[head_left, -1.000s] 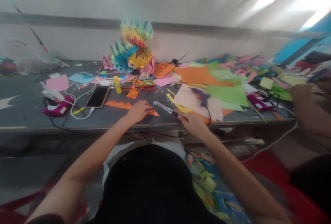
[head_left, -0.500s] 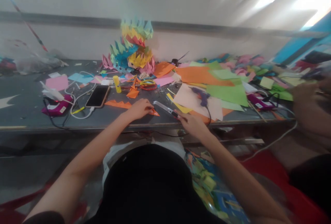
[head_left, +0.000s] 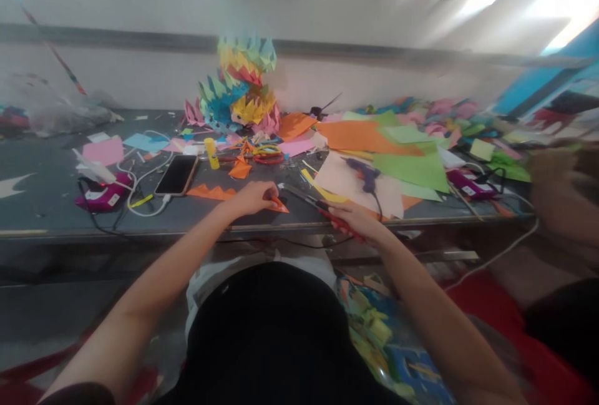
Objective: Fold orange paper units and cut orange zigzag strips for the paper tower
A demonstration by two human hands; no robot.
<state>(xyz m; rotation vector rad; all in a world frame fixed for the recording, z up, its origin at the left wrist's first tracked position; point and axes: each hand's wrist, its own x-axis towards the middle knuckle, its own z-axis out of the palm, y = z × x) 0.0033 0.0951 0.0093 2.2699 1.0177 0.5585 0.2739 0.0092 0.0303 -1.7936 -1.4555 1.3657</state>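
Note:
My left hand is closed near the table's front edge, fingers pinched on an orange paper strip. The strip has a zigzag upper edge; its pointed end shows past the fingertips, and the hand hides its middle. My right hand is wrapped round a pair of scissors with red handles. Their long blades point left toward the strip's pointed end, apart from it. A white scrap lies close to the blade tip.
A phone on a cable, a yellow glue stick and a glue gun lie beyond my hands. Coloured paper sheets cover the right side. Folded-paper crowns are piled behind. Another person sits at the right.
The scissors have turned in my right hand, so their red handles now show and the blades look darker. My left hand has stayed almost in place with the orange strip.

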